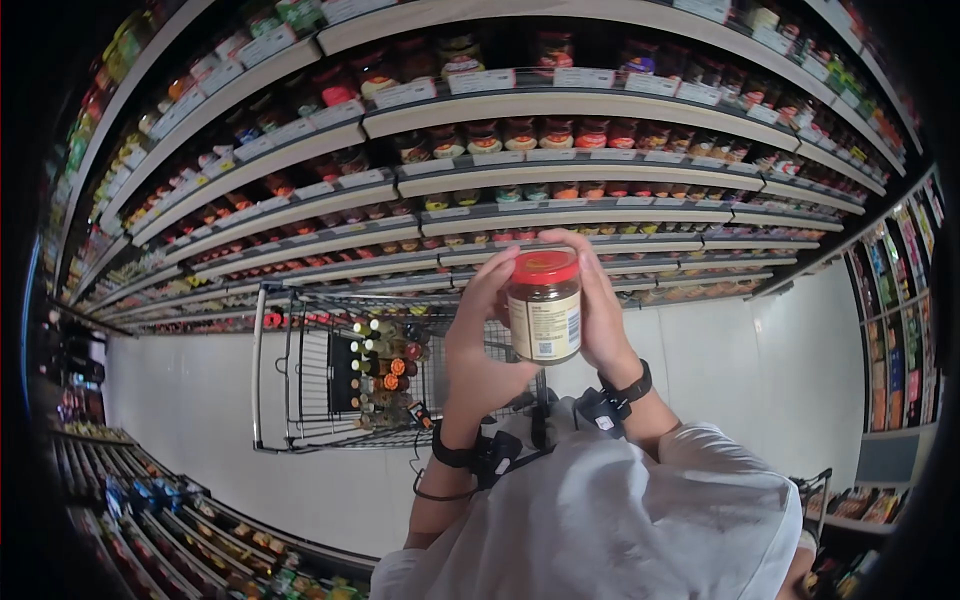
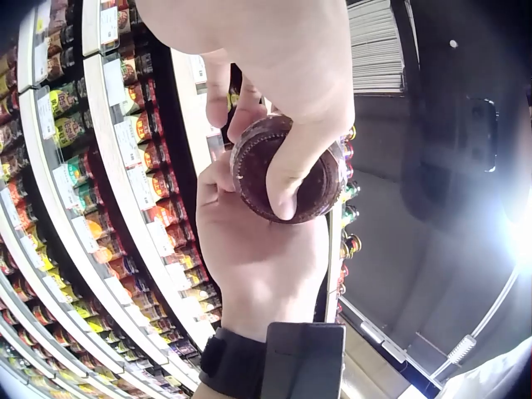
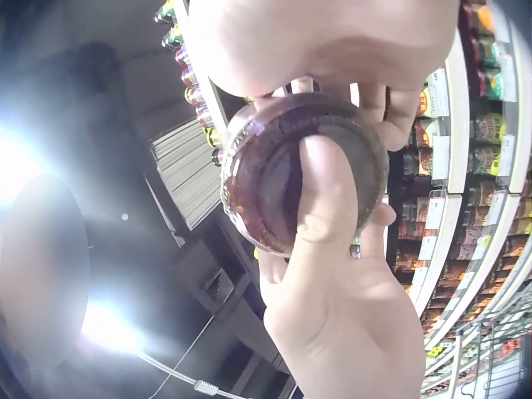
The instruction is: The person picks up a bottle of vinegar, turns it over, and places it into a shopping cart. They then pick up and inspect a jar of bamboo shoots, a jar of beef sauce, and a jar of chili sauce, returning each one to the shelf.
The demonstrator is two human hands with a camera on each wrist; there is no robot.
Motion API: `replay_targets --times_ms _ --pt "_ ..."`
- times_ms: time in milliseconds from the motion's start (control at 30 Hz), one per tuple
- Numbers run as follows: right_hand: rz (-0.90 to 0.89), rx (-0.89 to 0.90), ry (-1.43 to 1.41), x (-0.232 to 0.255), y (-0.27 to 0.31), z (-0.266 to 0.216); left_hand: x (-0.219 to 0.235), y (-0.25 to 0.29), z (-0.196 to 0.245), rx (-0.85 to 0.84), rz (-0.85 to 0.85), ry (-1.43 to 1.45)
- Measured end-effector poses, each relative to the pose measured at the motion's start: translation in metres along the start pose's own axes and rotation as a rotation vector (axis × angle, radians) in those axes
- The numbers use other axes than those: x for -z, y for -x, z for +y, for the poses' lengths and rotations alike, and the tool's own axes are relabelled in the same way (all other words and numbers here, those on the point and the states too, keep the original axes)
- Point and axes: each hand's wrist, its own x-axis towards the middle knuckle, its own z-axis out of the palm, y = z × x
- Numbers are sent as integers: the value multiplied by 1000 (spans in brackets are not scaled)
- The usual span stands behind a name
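Both hands hold up one glass jar [image 1: 545, 322] of dark brown paste with a red lid [image 1: 545, 267] and a pale label, in front of the shelves. My left hand [image 1: 480, 335] grips its left side, the thumb lying across the jar's base [image 2: 320, 187]. My right hand [image 1: 602, 310] wraps the right side, fingers curled behind it. In the left wrist view the left hand [image 2: 283, 50] is at the top and the right hand [image 2: 258, 258] below. The right wrist view looks at the jar's bottom [image 3: 266, 174], with the right hand [image 3: 316, 41] above and the left hand [image 3: 349, 316] below.
Long store shelves [image 1: 560, 135] full of jars and price tags run across the aisle. A wire shopping cart [image 1: 300, 370] stands to the left of the hands with several bottles [image 1: 385, 370] inside. Pale floor [image 1: 750, 370] lies to the right; more racks line both sides.
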Motion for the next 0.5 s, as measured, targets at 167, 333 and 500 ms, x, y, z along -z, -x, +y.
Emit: replay_targets --times_ms 167,333,500 --pt "-39 68 204 7 -2 1 0 2 -4 -9 57 -70" --pt "-48 16 148 10 -2 2 -5 3 -1 17 67 -79" --pt "-76 -16 133 15 -2 2 -3 4 -8 -28 38 -166"
